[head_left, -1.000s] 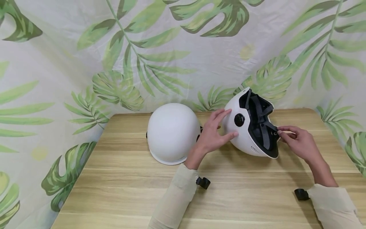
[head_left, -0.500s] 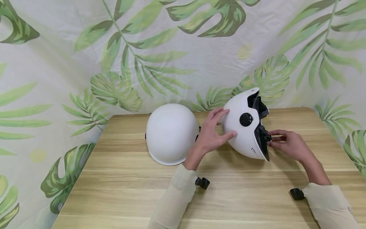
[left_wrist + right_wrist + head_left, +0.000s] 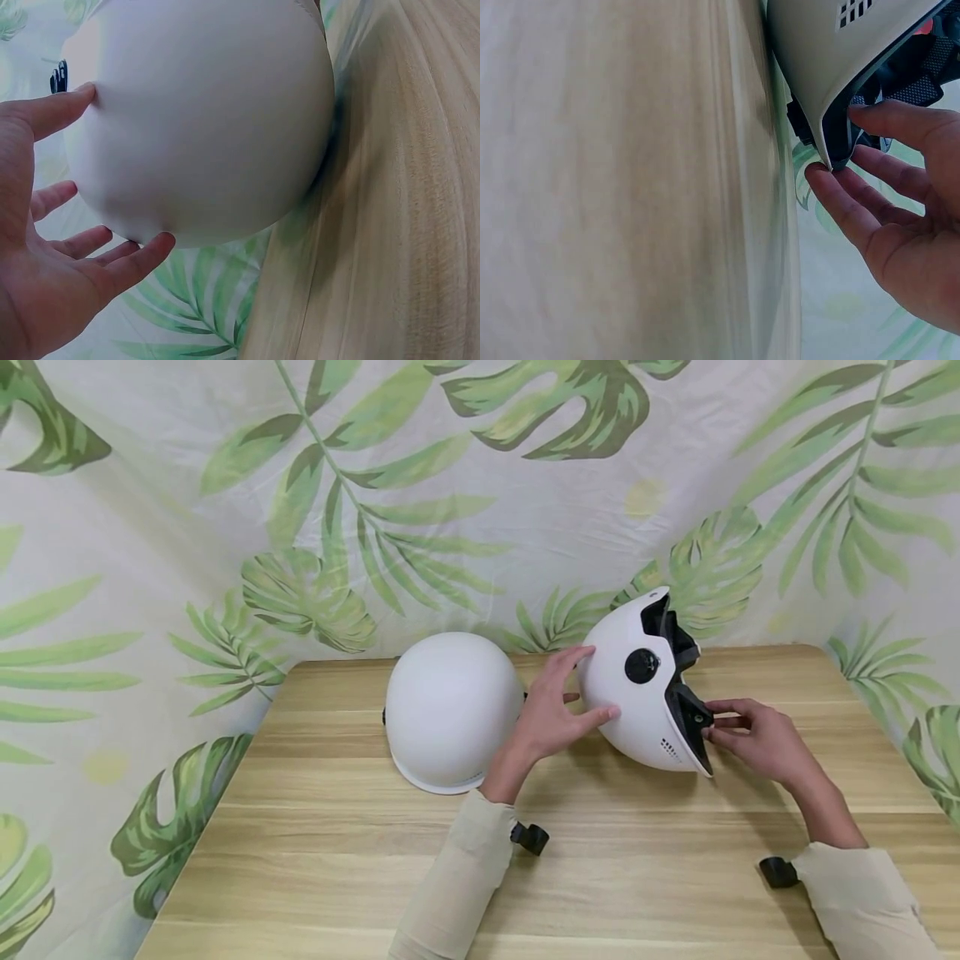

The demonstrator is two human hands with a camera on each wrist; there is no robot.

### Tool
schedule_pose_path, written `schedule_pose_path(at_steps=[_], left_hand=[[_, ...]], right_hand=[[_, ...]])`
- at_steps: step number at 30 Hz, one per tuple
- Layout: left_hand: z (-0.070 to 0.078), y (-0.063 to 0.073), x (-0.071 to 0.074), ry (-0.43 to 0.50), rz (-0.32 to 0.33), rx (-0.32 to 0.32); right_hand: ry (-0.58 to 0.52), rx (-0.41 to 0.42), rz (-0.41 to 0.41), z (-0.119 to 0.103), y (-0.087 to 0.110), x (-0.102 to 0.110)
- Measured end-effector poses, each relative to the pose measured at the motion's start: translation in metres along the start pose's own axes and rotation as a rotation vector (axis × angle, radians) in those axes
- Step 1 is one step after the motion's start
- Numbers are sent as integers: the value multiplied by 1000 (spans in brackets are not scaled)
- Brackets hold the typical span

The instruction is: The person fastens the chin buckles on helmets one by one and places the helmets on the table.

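A white helmet [image 3: 630,718] with a round black knob [image 3: 642,666] on its side lies tipped over, its opening turned to the right. Black padding and straps [image 3: 922,79] show inside it. My left hand [image 3: 551,706] has its fingers spread, thumb and fingertips against the dome; in the left wrist view that hand [image 3: 60,277] stands at the dome's edge. At the opening, my right hand [image 3: 757,739] pinches the rim and its black lining. The right wrist view has the thumb of this hand [image 3: 907,217] inside the rim and fingers at its tip.
A second white helmet [image 3: 450,710] stands dome up, just left of my left hand. Both are on a wood-grain table [image 3: 337,860]. A leaf-print cloth [image 3: 450,527] hangs behind the table's back edge. Small black devices are strapped to both sleeves.
The helmet has rolled so that its opening faces more away and its side knob shows more. My right hand has moved slightly left with the rim. The left hand has barely moved.
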State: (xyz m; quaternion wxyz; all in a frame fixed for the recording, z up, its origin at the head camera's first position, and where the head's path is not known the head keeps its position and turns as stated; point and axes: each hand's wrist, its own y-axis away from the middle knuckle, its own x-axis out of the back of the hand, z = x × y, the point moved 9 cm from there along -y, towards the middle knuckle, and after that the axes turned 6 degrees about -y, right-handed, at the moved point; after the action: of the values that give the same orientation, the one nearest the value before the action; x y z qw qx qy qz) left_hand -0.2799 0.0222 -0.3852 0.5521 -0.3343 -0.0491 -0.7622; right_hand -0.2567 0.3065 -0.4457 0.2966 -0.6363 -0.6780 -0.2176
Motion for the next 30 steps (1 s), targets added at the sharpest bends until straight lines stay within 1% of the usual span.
schedule_pose_path(at_steps=[6,9,14,19,22,25,30], left_hand=[[-2,1,-4,54,-29,11],[0,1,-7,76,-41,-4],[3,1,-9,100,-31,-47],[3,0,-9,103,-27,-43],[3,1,-8,112,-29,-37],[3,1,-8,115,-33,-33],[3,1,-8,115,-37,-23]], right_hand=[[-23,-9,-29,2,0,-3],[-31,-16,-49,2,-1,-6],[-32,-25,-86,3,-1,-7],[10,-17,-98,2,0,-1],[23,-11,-72,0,1,8],[1,7,-38,-6,4,18],[-46,49,20,-25,10,34]])
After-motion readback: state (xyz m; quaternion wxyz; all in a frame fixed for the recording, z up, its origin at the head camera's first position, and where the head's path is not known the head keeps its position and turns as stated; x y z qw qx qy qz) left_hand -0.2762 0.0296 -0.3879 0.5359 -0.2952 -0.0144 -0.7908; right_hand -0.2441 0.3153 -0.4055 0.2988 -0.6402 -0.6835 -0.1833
